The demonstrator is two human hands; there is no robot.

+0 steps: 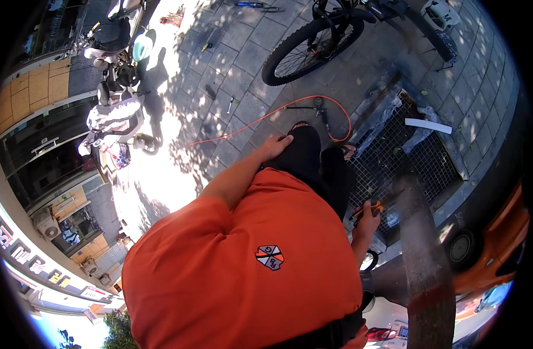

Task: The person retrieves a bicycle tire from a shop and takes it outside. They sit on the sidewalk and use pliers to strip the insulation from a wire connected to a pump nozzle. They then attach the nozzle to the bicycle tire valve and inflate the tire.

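My left hand (275, 145) lies flat on my knee, on the black trousers (307, 157), holding nothing. My right hand (367, 224) hangs low at my right side, closed on a small tool with an orange handle (368, 208); the tool's dark tip points toward the metal grate (412, 157). My orange shirt (249, 262) fills the lower middle of the view and hides most of both arms.
A thin orange hose (260, 118) runs over the paving to a dark inflator gun (321, 110) by my feet. A bicycle wheel (310, 43) stands ahead. Small tools (230, 104) lie on the slabs. Scooters (115, 116) are parked at left. Tree trunk (426, 256) and orange car (499, 232) at right.
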